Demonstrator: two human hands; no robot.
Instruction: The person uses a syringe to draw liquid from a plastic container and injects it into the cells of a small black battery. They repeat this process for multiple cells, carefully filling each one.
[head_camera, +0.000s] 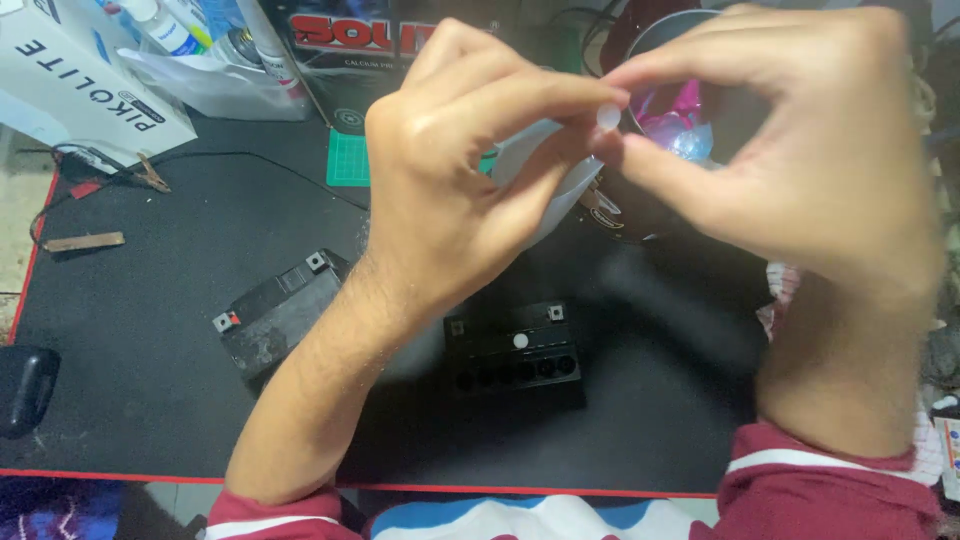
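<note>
Head view: the scene is recorded from above a black mat (150, 330) with a red edge.

At the 10 o'clock corner a white carton (80, 80) is seen, with bottles (200, 35) in a clear tray just beside it. Below these, a clip on a black lead (150, 175) and a small brown strip (82, 242) are noted lying on the mat. Toward 8 o'clock of centre a dark battery (280, 310) is found lying tilted, its terminals showing.

The left hand (450, 190) is held raised at centre, fingers curled, pinched on a folded white strip of paper or backing (545, 165). Directly below the hands, at 6 o'clock, a second black battery (515, 350) is set upright on the mat, well apart from both hands. Its long axis runs from 9 to 3 o'clock; a row of round filler holes is visible along its top, and one white cap (520, 341) is already seated above them.

A small white round cap (608, 117) is gripped between thumb and forefinger of the right hand (800, 170), at the point where both hands meet. The two hands are together, fingertips touching. The left hand is judged slightly nearer the holed battery.

Behind the right hand, at 1 o'clock, a dark bowl (650, 40) holding pink wrappers is partly hidden.
</note>
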